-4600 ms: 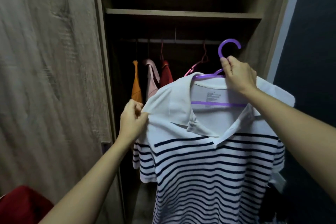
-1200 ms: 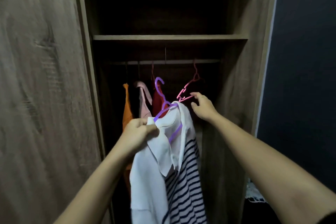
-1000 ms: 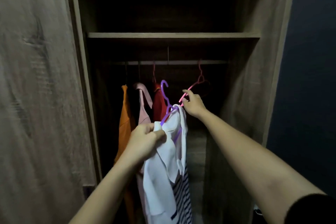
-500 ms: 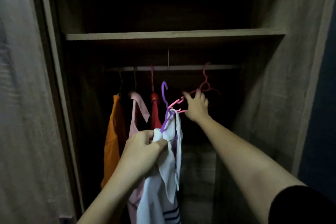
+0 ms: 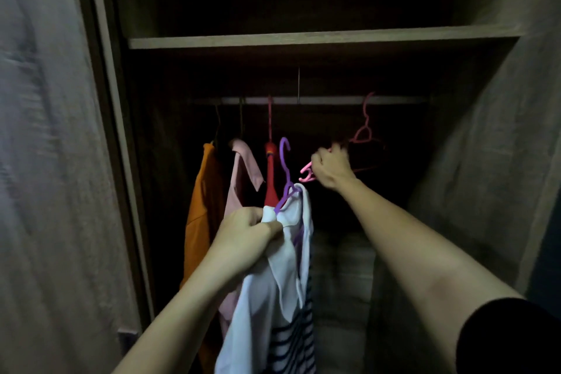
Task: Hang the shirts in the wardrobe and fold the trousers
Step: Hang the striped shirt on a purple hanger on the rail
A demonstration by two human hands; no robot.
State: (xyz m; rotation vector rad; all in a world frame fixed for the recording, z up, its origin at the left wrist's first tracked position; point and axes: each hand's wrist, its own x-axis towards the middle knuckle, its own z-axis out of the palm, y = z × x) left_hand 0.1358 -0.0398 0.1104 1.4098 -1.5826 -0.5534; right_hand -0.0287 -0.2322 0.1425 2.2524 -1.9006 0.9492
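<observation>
Fingers point(image 5: 253, 216) of L hand point(image 5: 243, 232) pinch shirt point(image 5: 283, 279) collar.

Shirt point(image 5: 273, 297) hem cut off at bottom edge. Purple hanger point(image 5: 285, 170) shoulders hidden inside collar. Door point(image 5: 45, 161) motion-blurred. Right hand point(image 5: 331, 168) covered part of pink hanger point(image 5: 361, 140).

The wardrobe shelf point(image 5: 303, 39) and door point(image 5: 45, 161) look like matt wood with grain, and the rail point(image 5: 328, 99) seems smooth metal. The purple hanger point(image 5: 284, 165) and pink hanger point(image 5: 305, 174) are smooth plastic; the striped shirt point(image 5: 273, 297) is soft matt cloth.
</observation>
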